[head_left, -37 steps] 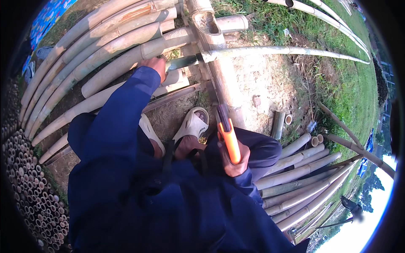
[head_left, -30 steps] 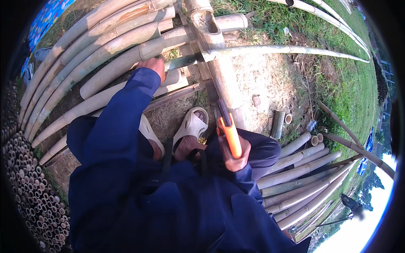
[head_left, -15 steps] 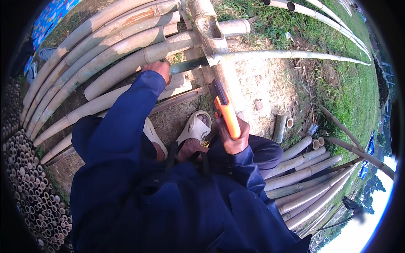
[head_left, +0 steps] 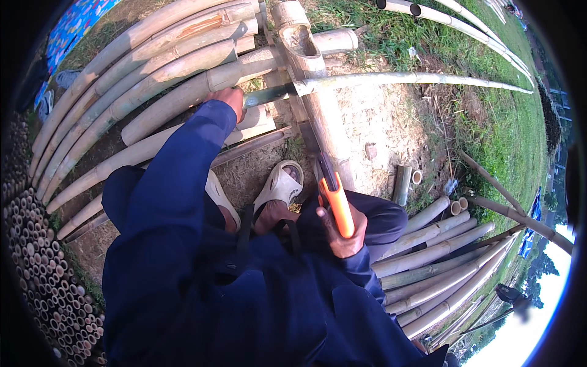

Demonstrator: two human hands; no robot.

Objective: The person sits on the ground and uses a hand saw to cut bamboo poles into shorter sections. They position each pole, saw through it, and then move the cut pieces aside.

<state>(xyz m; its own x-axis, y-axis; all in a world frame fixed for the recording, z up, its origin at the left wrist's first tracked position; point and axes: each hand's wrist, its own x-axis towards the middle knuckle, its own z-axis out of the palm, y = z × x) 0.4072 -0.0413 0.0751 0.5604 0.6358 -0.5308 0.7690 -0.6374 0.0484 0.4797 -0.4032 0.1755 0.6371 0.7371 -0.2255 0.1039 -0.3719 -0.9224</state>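
Note:
My left hand [head_left: 229, 103] is closed around the left end of a long bamboo pole [head_left: 391, 79]. The pole runs off to the right, lying across a thick bamboo log [head_left: 329, 119] that has a notch cut in its far part. In my right hand [head_left: 347, 237], near my right knee, is a hand saw [head_left: 339, 208] with an orange handle. Its dark blade points away from me, apart from the pole and below it in the view. Part of the blade is hard to make out against the shadow.
Thick bamboo poles [head_left: 165, 73] lie side by side at left, and another group [head_left: 434, 244] lies at right. Many cut bamboo ends [head_left: 55, 275] are stacked at lower left. A short bamboo piece [head_left: 401, 185] stands near my right knee. My sandalled feet [head_left: 280, 186] are between.
My right hand has drawn the saw back toward my body, away from the pole. My left hand has stayed on the pole, and the view has shifted slightly.

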